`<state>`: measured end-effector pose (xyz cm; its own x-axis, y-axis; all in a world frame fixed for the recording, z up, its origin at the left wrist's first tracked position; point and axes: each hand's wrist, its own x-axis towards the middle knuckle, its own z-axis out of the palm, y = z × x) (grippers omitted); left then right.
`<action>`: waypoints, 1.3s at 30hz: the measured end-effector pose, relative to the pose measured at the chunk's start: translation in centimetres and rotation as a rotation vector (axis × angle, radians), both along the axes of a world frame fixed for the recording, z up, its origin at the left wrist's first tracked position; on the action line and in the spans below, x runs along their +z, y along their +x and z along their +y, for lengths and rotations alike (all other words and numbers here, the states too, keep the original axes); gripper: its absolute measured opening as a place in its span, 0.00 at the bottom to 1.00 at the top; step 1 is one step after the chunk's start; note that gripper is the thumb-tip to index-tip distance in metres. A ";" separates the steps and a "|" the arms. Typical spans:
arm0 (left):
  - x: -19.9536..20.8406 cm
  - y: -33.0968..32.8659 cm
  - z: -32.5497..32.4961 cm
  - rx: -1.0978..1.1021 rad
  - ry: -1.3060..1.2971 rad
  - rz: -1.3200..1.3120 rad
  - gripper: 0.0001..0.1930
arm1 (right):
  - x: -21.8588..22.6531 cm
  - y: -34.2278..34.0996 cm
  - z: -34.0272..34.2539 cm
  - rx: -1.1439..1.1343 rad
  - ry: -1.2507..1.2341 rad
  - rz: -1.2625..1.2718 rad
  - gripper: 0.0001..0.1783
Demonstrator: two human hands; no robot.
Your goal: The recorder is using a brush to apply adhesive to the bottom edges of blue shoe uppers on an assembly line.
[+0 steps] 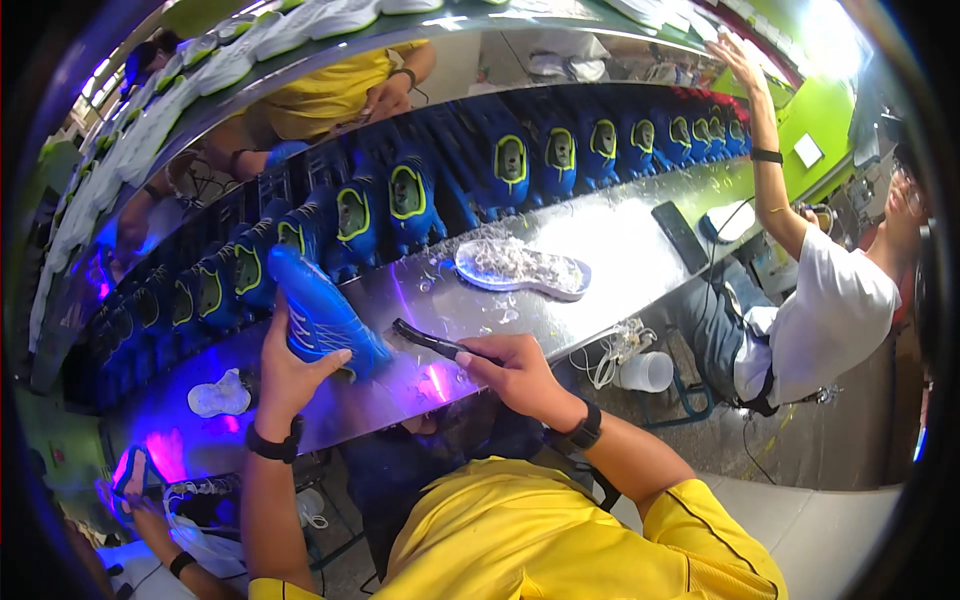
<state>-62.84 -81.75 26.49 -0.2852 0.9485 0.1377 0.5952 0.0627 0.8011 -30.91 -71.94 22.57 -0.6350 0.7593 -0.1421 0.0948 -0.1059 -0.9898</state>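
My left hand [288,365] is wrapped round a blue shoe [325,308], held tilted above the metal bench with its toe up and to the left. White thread-like lines mark the shoe's side. In my right hand [515,375] is a slim black brush-like tool [432,340], gripped by its handle, its head just right of the shoe and apart from it. Whether bristles are on the head is too small to tell. Beyond the tool, a white shoe sole [522,272] lies on the bench, covered in pale shreds.
Blue shoes [410,195] line a rack along the bench's far side. White soles [290,35] fill a shelf above. A white pad [220,393] and a black slab [679,237] lie on the bench [620,235]. Co-workers are at right [825,290] and lower left.
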 end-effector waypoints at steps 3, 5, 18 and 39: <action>1.9 4.2 -0.1 0.063 -0.024 -0.414 0.55 | 1.5 1.0 0.3 0.006 -0.018 0.128 0.16; 1.7 5.8 -1.9 0.065 -0.029 -0.610 0.53 | 3.6 0.9 0.0 -0.001 0.050 0.126 0.16; 5.2 10.5 -3.7 -0.036 -0.131 -0.867 0.54 | 5.0 3.5 -1.1 -0.083 0.443 0.017 0.10; 7.4 9.6 -2.5 0.131 -0.076 -0.952 0.48 | 7.8 6.3 0.7 0.205 0.353 0.032 0.10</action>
